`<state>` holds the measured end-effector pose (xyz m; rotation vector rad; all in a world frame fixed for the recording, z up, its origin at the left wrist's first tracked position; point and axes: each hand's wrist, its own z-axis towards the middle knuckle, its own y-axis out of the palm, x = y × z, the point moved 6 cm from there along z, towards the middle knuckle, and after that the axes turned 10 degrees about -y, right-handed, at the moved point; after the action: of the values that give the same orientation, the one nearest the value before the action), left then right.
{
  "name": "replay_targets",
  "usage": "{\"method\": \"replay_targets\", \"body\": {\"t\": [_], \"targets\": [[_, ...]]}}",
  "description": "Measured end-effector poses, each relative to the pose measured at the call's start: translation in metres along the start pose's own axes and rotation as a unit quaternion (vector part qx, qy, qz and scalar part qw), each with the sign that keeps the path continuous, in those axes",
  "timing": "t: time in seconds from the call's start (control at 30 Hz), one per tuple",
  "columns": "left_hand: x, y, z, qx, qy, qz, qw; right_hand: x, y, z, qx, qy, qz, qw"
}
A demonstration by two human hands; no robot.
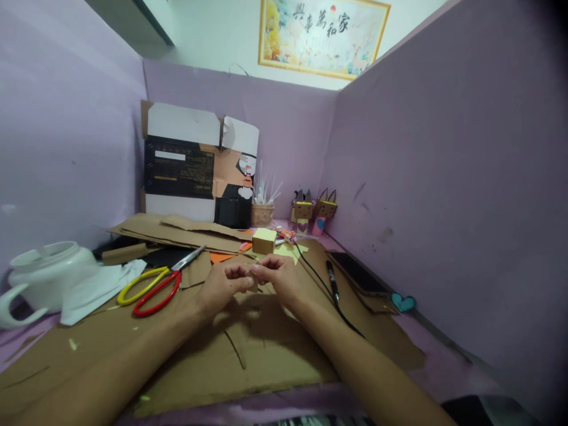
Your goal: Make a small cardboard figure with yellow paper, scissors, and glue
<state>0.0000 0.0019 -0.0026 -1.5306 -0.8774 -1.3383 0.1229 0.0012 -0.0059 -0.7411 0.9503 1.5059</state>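
My left hand (228, 284) and my right hand (278, 275) meet over the middle of a cardboard sheet (284, 349). Fingers of both are pinched on a small cardboard piece (253, 283), mostly hidden between the fingertips. Just behind them stands a small cardboard box (265, 241) with a pale yellow top. To the left lie scissors (164, 284) with one yellow and one red handle, blades pointing away. A thin dark strip (235, 350) rests on the sheet in front of my hands.
At left are a white teapot (48, 275) and white tissue (102, 287). Cardboard pieces (186, 231) and an unfolded carton (181, 165) stand behind. Right are a black cable (317, 275), a pen (332, 280), a phone (359, 273), a teal heart (403, 302) and cardboard figures (325, 208).
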Motion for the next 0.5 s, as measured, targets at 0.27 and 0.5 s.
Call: {"method": "replay_targets", "body": {"t": [0.27,0.5], "targets": [[-0.004,-0.001,0.002,0.003,-0.013,-0.042,0.999,0.004,-0.001,-0.001,-0.003,0.006,-0.007,1.000],[-0.017,-0.010,0.010,0.024,-0.085,-0.191,0.977,0.016,0.001,-0.001,-0.001,0.128,0.051,0.990]]}}
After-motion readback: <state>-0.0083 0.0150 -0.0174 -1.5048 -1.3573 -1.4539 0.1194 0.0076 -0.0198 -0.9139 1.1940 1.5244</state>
